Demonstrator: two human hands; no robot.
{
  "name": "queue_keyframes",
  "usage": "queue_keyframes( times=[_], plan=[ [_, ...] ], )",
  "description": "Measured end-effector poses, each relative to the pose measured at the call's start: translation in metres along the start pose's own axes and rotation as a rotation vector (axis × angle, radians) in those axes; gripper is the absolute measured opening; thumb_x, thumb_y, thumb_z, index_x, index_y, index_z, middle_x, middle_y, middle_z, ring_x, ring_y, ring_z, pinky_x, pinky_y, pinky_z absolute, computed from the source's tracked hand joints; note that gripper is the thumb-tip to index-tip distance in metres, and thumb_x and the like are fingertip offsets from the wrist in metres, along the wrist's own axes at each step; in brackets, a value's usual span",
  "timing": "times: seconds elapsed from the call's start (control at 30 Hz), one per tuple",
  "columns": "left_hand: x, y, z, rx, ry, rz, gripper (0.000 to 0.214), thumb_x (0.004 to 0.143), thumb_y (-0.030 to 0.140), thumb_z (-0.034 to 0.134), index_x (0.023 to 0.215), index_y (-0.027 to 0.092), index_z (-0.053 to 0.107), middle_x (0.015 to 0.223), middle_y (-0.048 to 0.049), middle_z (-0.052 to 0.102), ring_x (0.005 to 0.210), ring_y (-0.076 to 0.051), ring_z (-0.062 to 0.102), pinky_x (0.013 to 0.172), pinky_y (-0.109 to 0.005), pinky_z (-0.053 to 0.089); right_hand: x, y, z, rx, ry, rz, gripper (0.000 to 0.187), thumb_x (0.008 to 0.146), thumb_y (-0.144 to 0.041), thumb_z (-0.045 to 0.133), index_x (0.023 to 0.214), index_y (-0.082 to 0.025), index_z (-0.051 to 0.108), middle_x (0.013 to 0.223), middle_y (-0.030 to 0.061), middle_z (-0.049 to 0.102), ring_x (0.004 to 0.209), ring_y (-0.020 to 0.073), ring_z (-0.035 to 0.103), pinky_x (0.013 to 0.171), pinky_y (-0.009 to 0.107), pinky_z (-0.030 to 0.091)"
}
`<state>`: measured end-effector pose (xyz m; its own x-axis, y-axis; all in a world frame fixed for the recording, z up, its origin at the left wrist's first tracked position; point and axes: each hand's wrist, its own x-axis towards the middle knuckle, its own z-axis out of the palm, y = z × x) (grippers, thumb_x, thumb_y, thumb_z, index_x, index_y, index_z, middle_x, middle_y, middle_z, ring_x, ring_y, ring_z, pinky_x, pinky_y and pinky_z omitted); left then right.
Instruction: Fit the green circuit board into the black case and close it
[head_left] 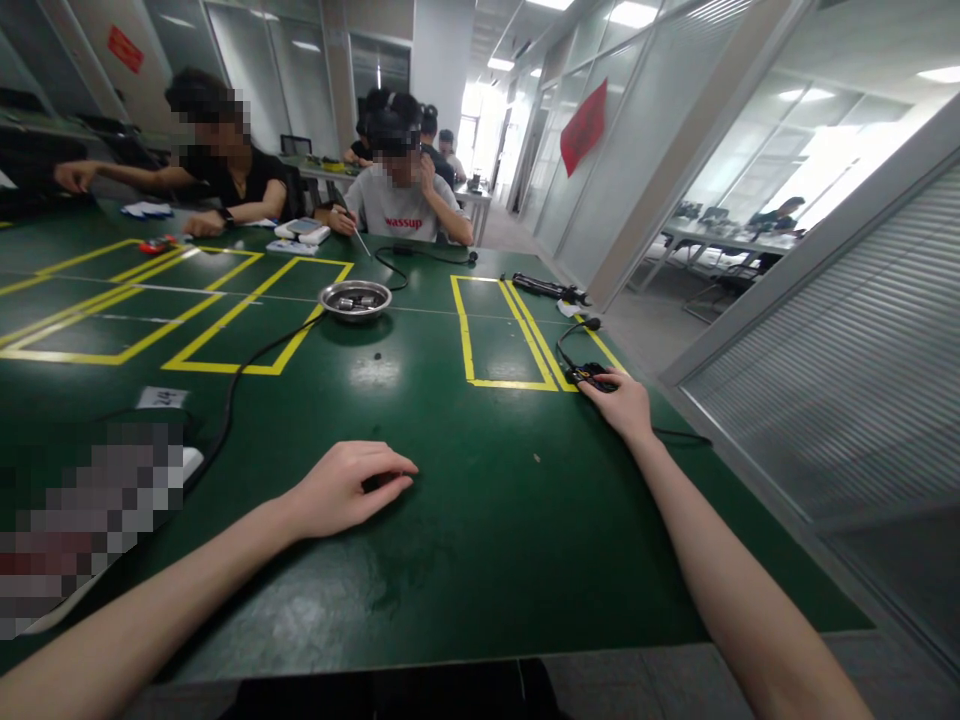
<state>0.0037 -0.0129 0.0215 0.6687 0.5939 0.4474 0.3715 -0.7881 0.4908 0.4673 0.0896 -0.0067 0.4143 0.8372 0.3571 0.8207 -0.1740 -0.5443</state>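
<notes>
My left hand (346, 487) rests on the green table (450, 520), palm down, with the fingers loosely curled and nothing visible in them. My right hand (621, 401) reaches out to the right edge of the table and closes over a small black device (590, 375) that has a black cable (568, 345) running from it. The device lies at the corner of a yellow taped rectangle (495, 335).
A metal bowl (355, 298) with small parts sits mid-table, a black cable (232, 390) passing to its left. A black tool (546, 288) lies farther back on the right. Two people sit at the far side. Yellow tape outlines mark the table's left. A glass partition runs along the right.
</notes>
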Motion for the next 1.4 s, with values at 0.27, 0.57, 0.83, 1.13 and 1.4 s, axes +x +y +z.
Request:
queue_keyframes(
  times=[0.27,0.57,0.83,1.13,1.4],
  plan=[
    [0.001,0.0,0.0,0.003,-0.01,-0.002,0.019,0.103,0.024,0.058,0.103,0.018,0.076,0.09,-0.0045,0.079,0.079,-0.016,0.074,0.072,-0.025,0.056,0.004,0.0,-0.006,-0.13,-0.06,-0.004,0.034,0.077,-0.052,0.077,0.094,-0.023,0.086,0.128,0.0093,0.076,0.113,0.0376,0.071,0.086,0.042,0.058],
    [0.001,-0.001,0.001,-0.001,-0.014,0.008,0.019,0.103,0.024,0.058,0.102,0.018,0.076,0.089,-0.004,0.079,0.079,-0.016,0.073,0.072,-0.024,0.056,-0.003,-0.015,-0.016,-0.389,-0.135,-0.043,0.044,0.088,-0.056,0.067,0.112,-0.023,0.084,0.111,0.0142,0.078,0.102,0.0349,0.073,0.074,0.038,0.054],
    [0.001,0.0,0.001,-0.001,-0.026,0.008,0.02,0.104,0.024,0.058,0.1,0.018,0.076,0.088,-0.0036,0.078,0.079,-0.015,0.073,0.071,-0.025,0.055,0.002,-0.011,-0.012,-0.296,-0.123,-0.032,0.041,0.081,-0.049,0.074,0.108,-0.02,0.084,0.102,0.0137,0.082,0.094,0.0345,0.076,0.068,0.035,0.053],
    [0.001,0.001,0.001,0.001,-0.033,0.025,0.018,0.103,0.022,0.058,0.097,0.018,0.075,0.085,-0.0026,0.076,0.077,-0.015,0.071,0.071,-0.024,0.053,0.004,-0.002,-0.008,-0.216,0.057,0.003,0.049,0.083,-0.053,0.068,0.114,-0.019,0.083,0.103,0.0148,0.081,0.097,0.0351,0.074,0.076,0.038,0.056],
    [0.0,0.002,0.001,0.0,-0.046,0.009,0.019,0.104,0.022,0.057,0.097,0.018,0.075,0.086,-0.0033,0.076,0.077,-0.015,0.071,0.071,-0.024,0.053,0.003,0.012,-0.002,-0.211,0.036,0.045,0.044,0.078,-0.053,0.071,0.109,-0.022,0.082,0.111,0.0127,0.077,0.098,0.0316,0.073,0.079,0.038,0.057]
  ],
)
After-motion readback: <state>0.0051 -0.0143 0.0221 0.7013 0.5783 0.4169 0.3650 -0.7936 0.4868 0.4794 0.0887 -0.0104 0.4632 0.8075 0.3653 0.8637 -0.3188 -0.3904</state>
